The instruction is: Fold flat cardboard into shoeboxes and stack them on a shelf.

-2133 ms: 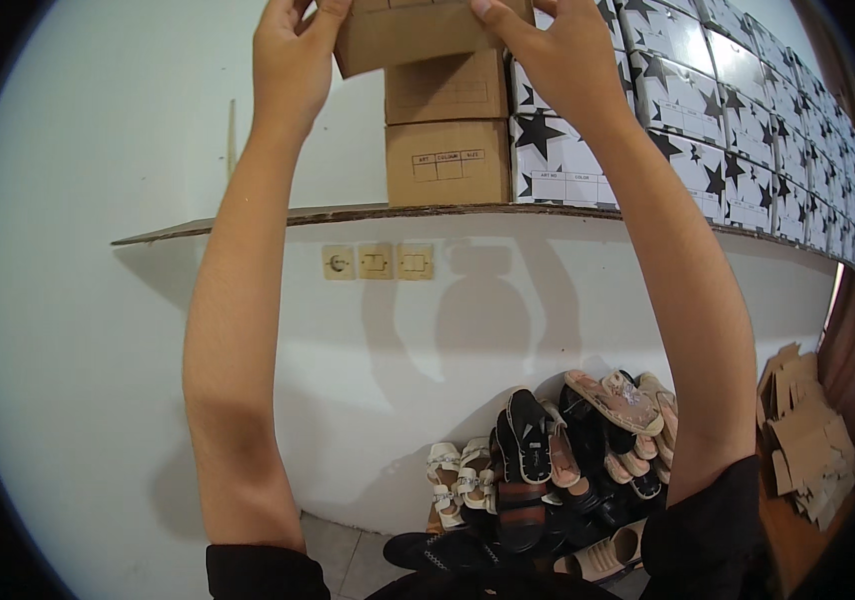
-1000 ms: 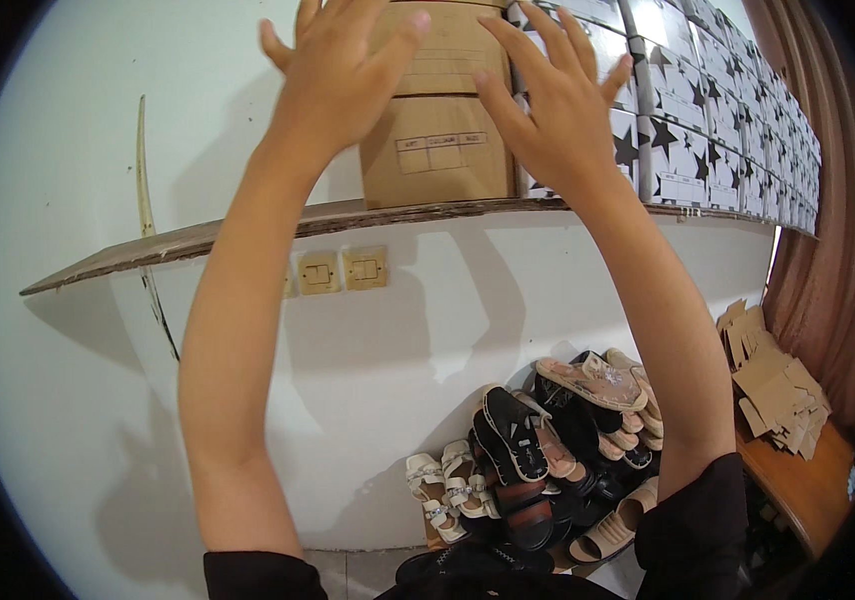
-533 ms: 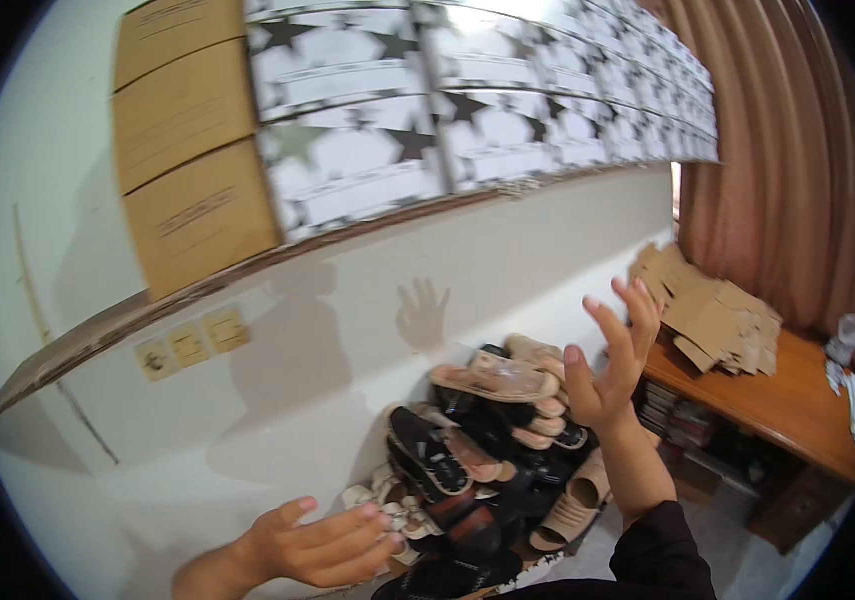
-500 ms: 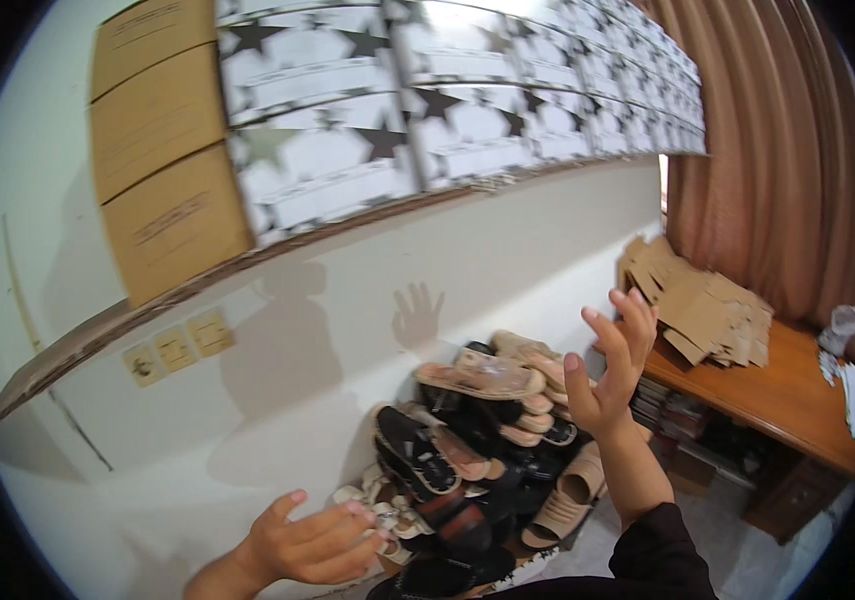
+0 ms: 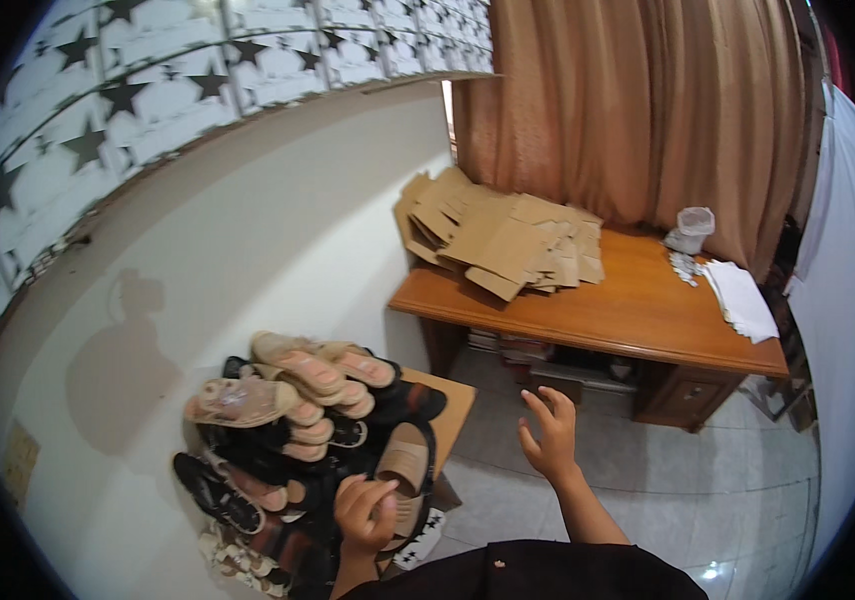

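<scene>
Over the sandal pile (image 5: pixel 298 374), had left hand (image 5: pixel 366 512) half-curled, gap showing between thumb and fingers, nothing visible held; lined up with tan slides (image 5: pixel 407 455) at the pile's right side, but couldn't tell touching from hovering. Held right hand (image 5: pixel 551 440) well apart, above tiled floor (image 5: pixel 508 490), fingers spread, gripping nothing, probably just loose. Found sandals heaped and overlapping on a tan board (image 5: pixel 460 400), likely to fit many on little surface. Saw flattened cardboard (image 5: pixel 503 240) layered on the wooden table (image 5: pixel 638 285), presumably to save room; star-patterned boxes (image 5: pixel 248 65) lined high along the wall (image 5: pixel 278 190), likely to spare floor. Had box rows cut off at top and left. Couldn't make out buried footwear, nor shaded items (image 5: pixel 598 368) under the table.
</scene>
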